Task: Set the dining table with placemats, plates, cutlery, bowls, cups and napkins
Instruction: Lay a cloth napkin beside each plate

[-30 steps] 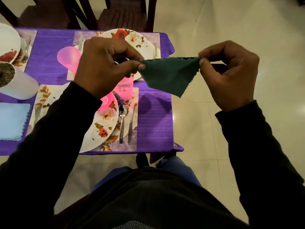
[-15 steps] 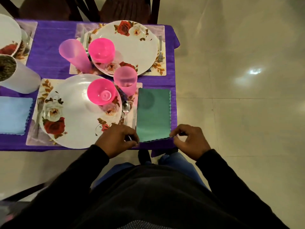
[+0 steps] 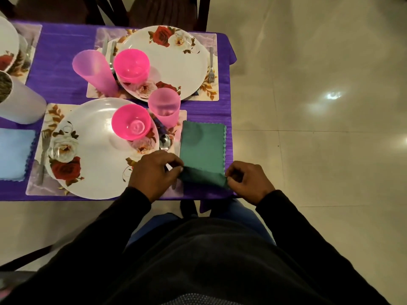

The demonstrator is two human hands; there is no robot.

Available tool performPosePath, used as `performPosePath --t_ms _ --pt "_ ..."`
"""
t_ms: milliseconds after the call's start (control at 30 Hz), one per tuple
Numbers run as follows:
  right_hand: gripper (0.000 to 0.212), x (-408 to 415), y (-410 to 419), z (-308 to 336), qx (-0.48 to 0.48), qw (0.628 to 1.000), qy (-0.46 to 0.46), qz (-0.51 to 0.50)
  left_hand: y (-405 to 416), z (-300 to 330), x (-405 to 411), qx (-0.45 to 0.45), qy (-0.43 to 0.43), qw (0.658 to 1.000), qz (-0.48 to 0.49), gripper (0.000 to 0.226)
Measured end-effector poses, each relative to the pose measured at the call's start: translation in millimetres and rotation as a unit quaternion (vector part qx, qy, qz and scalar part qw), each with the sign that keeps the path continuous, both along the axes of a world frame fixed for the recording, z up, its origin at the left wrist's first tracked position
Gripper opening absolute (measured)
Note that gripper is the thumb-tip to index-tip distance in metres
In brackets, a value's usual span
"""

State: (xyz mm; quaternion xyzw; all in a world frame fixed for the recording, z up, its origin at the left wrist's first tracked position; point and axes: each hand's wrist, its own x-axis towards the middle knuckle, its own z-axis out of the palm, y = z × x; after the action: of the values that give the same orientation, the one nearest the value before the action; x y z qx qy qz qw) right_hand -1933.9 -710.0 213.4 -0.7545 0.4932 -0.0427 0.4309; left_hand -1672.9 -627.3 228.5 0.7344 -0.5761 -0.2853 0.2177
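Purple-clothed table (image 3: pixel 61 51), set with floral plates. Near plate (image 3: pixel 88 155) at 9 o'clock of the hands, carrying a pink bowl (image 3: pixel 131 122). Green napkin (image 3: pixel 201 146) lying flat at the table's right end, just beside the knife (image 3: pixel 176 140), near edge folded up. Left hand (image 3: pixel 154 172) and right hand (image 3: pixel 246 181) each pinching a near corner. Likely slip: pulling toward 6 o'clock, dragging the cloth off the edge or nudging the cutlery.

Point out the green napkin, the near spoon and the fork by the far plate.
green napkin (image 3: pixel 201 146): head view, middle of the flat cloth.
near spoon (image 3: pixel 164 142): head view, its bowl.
fork (image 3: pixel 211 72): head view, near its tines.
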Motion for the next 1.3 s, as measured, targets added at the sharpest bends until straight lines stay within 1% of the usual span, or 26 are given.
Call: performPosePath --t_ms 100,167,233,300,400,433,533,600,700,900,1000,1067,1200,1300 --pt "0.008 3.3 -21.8 -2.9 -0.051 0.997 -0.009 -0.05 -24.0 3.7 -9.6 -0.053 -0.043 0.997 0.047 0.005" --pt "0.006 8.4 -39.3 -4.6 -0.07 0.995 -0.011 -0.077 -41.5 -1.8 -14.0 -0.05 -0.029 0.995 0.086 0.005" --pt "0.005 14.7 -58.9 -8.7 -0.079 0.993 -0.009 -0.088 -59.8 -12.0 -16.0 -0.013 0.046 0.987 0.153 0.006" --pt "0.003 20.9 -77.8 -15.0 -0.083 0.992 -0.003 -0.094 -74.9 -18.9 -20.1 0.009 0.125 0.968 0.216 0.009" --pt "0.002 27.5 -103.2 -27.3 -0.073 0.992 0.009 -0.104 -94.2 -25.2 -28.8 0.014 0.2 0.937 0.286 0.006" --pt "0.002 28.6 -110.5 -32.5 -0.069 0.992 0.015 -0.102 -99.6 -28.7 -31.5 0.017 0.21 0.93 0.301 0.007" --pt "0.002 30.5 -126.0 -44.3 -0.05 0.994 0.032 -0.093 -107.7 -44.7 -32.9 0.03 0.194 0.927 0.32 0.006" --pt "0.002 31.2 -133.4 -50.3 -0.037 0.995 0.041 -0.084 -110.0 -53.7 -34.3 0.03 0.167 0.925 0.341 0.018" --pt "0.004 33.8 -142.6 -56.0 -0.014 0.996 0.049 -0.067 -116.6 -45.9 -43.1 0.039 0.144 0.924 0.353 0.026" --pt "0.007 44.6 -155.3 -59.3 0.002 0.998 0.058 -0.025 -121.8 -50.9 -46.9 0.065 0.111 0.922 0.365 0.027" --pt "0.005 49.2 -158.7 -57.7 0.007 0.998 0.061 -0.02 -120.8 -55.9 -47.3 0.08 0.058 0.929 0.358 0.03" --pt "0.005 50.6 -160.5 -56.7 0.013 0.998 0.064 -0.022 -118.2 -60.5 -46.7 0.083 0.033 0.932 0.352 0.028" --pt "0.002 50.9 -163.0 -56.8 0.017 0.998 0.059 -0.023 -118.4 -66.2 -44.3 0.084 0.028 0.922 0.376 0.02" --pt "0.001 51.3 -163.6 -58.6 0.017 0.998 0.064 -0.018 -121.0 -68.8 -41.1 0.078 0.021 0.918 0.388 0.01"
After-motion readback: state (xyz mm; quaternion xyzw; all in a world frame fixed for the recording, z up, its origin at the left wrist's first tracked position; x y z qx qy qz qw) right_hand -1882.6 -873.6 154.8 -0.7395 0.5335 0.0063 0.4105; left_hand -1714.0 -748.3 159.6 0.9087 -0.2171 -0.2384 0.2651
